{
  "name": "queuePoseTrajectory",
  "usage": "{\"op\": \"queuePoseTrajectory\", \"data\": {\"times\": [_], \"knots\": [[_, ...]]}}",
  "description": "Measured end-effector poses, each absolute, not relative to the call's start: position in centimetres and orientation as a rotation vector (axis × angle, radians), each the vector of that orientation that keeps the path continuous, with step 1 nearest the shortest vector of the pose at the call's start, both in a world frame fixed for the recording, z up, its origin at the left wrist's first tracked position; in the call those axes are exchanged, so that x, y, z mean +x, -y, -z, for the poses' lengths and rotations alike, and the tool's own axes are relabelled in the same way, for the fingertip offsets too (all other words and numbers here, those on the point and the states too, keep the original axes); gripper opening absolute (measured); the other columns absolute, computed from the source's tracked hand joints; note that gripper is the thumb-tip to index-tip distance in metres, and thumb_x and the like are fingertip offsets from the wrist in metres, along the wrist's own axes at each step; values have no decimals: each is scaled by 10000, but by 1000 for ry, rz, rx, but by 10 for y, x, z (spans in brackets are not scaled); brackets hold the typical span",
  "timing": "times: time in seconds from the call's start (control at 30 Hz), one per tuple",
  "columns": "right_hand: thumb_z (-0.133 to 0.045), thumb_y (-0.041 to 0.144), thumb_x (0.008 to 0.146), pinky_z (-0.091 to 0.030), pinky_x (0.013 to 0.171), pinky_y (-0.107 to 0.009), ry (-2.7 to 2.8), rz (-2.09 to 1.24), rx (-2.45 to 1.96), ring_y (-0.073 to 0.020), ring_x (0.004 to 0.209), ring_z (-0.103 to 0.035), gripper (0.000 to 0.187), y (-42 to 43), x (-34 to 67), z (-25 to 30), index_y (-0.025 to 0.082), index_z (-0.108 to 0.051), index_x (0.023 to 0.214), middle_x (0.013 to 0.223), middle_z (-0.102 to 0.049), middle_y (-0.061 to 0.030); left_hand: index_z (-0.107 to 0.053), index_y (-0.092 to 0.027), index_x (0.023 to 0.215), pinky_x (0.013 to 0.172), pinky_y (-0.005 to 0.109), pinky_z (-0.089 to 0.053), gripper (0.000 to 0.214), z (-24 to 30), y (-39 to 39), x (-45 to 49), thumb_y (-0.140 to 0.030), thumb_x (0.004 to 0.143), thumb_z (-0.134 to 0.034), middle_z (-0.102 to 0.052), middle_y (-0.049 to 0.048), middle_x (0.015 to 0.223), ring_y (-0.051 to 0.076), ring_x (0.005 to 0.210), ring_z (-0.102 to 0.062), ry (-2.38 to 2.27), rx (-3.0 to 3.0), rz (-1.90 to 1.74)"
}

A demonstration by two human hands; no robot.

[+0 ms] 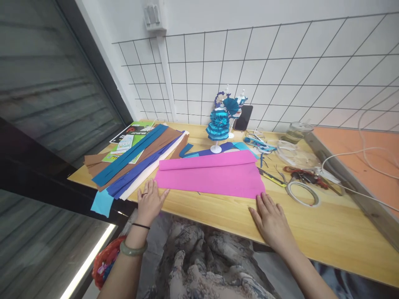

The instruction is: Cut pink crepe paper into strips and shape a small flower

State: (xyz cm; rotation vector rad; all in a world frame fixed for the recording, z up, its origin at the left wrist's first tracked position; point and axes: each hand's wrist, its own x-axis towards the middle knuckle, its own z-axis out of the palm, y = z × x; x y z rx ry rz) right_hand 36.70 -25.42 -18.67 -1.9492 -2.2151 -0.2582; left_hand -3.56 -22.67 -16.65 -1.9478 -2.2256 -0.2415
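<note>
A folded sheet of pink crepe paper (212, 176) lies flat on the wooden table (327, 232). My left hand (150, 201) rests palm down at the sheet's near left corner, fingers stretched out and apart. My right hand (272, 220) lies flat at the near right corner, fingers spread, fingertips touching the paper's edge. Neither hand holds anything. A ring sits on a left finger, and a green bangle and a black band circle that wrist.
Strips of blue, brown, purple and white paper (137, 160) lie stacked at the left over a green booklet (127, 141). Blue paper dress figures (220, 124) stand on white stands behind. A phone (243, 117), tape roll (303, 193), utility knife (271, 176) and tools (304, 174) sit on the right.
</note>
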Motion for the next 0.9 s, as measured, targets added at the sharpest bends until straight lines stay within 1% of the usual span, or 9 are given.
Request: {"op": "queuePoseTrajectory", "data": {"times": [0.1, 0.23, 0.3, 0.37, 0.43, 0.5, 0.6, 0.77, 0.9], "knots": [[-253, 431, 877, -302, 957, -509, 2142, 247, -1924, -315, 1246, -320, 578, 254, 363, 183, 48, -385, 1290, 1334, -390, -212, -346, 8, 1301, 992, 541, -247, 744, 168, 225, -26, -567, 841, -240, -326, 251, 1352, 335, 1287, -253, 2137, -1969, 283], [-334, 396, 868, -308, 928, -532, 1987, 295, -1839, -365, 1250, -268, 540, 252, 336, 161, 32, -415, 1259, 1327, -360, -249, -356, -47, 1310, 1034, 476, -239, 709, 164, 222, -5, -568, 834, -289, -316, 195, 1379, 291, 1307, -224, 1855, -2249, 323], [-355, 337, 881, -349, 920, -453, 2109, 184, -1661, -312, 1166, -388, 425, 249, 310, 147, 74, -505, 1178, 1224, -473, -213, -373, -75, 1305, 1043, 450, -244, 672, 162, 223, 4, -555, 841, -291, -347, 167, 1371, 268, 1301, -251, 1768, -2357, 325], [-332, 277, 902, -419, 819, -359, 2283, -9, -1462, -232, 957, -525, 324, 244, 280, 137, 140, -588, 1047, 1013, -587, -148, -390, -88, 1297, 1044, 436, -253, 648, 160, 223, 8, -543, 848, -286, -379, 154, 1355, 254, 1287, -287, 1737, -2403, 317], [-321, 249, 914, -428, 748, -309, 2379, -124, -1405, -188, 813, -552, 302, 237, 252, 132, 164, -610, 934, 865, -599, -97, -401, -94, 1292, 1040, 434, -263, 640, 160, 224, 10, -541, 849, -289, -393, 150, 1346, 250, 1276, -310, 1730, -2402, 316], [-337, 246, 912, -425, 706, -282, 2443, -137, -1426, -176, 760, -557, 282, 229, 230, 132, 150, -599, 865, 806, -585, -82, -402, -102, 1294, 1035, 432, -274, 640, 160, 224, 10, -545, 843, -300, -391, 150, 1347, 252, 1273, -317, 1724, -2387, 325], [-360, 207, 899, -427, 637, -281, 2537, -69, -1543, -193, 735, -570, 234, 218, 208, 132, 124, -571, 840, 796, -581, -102, -402, -106, 1298, 1035, 427, -275, 646, 162, 224, 9, -550, 841, -294, -386, 150, 1350, 254, 1272, -319, 1727, -2370, 319], [-387, 27, 817, -435, 590, -300, 2666, -62, -1597, -220, 711, -595, 184, 209, 195, 127, 78, -554, 874, 814, -594, -153, -391, -87, 1302, 1040, 430, -263, 659, 163, 224, 10, -549, 850, -263, -367, 148, 1361, 255, 1281, -301, 1740, -2372, 293], [-404, 24, 805, -431, 593, -278, 2697, -125, -1563, -201, 696, -602, 174, 214, 207, 125, 82, -561, 852, 789, -618, -133, -400, -95, 1297, 1046, 424, -254, 653, 162, 225, 10, -551, 846, -272, -363, 145, 1365, 251, 1280, -304, 1747, -2372, 303]]}}
